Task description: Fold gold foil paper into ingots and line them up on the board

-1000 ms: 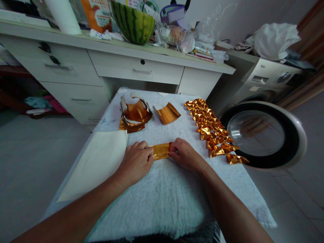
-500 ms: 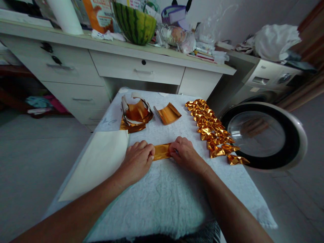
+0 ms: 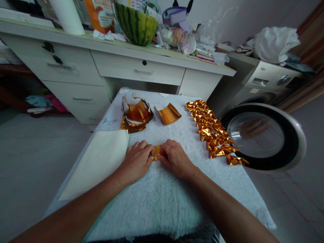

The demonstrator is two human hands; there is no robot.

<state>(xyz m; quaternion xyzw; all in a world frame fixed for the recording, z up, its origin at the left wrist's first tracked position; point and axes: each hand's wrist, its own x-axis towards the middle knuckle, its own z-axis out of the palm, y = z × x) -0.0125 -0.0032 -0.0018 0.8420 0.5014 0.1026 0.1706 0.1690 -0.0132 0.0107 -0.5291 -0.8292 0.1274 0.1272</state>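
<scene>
A narrow strip of folded gold foil paper (image 3: pixel 156 153) lies flat on the cloth-covered table, mostly hidden by my hands. My left hand (image 3: pixel 139 157) is closed with its curled fingers pressing the strip's left end. On the strip's right part, my right hand (image 3: pixel 174 156) is closed too, thumb and fingers holding it down. Only a short length of gold shows between them. Beyond my hands rests a loose curved gold sheet (image 3: pixel 169 114), and left of it a curled stack of gold sheets (image 3: pixel 136 113).
Rows of folded gold foil pieces (image 3: pixel 210 126) line the table's right side. A cream paper sheet (image 3: pixel 98 162) covers the left part. An open washing machine door (image 3: pixel 258 135) juts beside the right edge. Behind, a desk (image 3: pixel 162 72) carries a cut watermelon (image 3: pixel 136 25) and clutter.
My right hand has slid left along the gold strip, closer to my left hand, so less of the strip shows. My left hand has stayed in place.
</scene>
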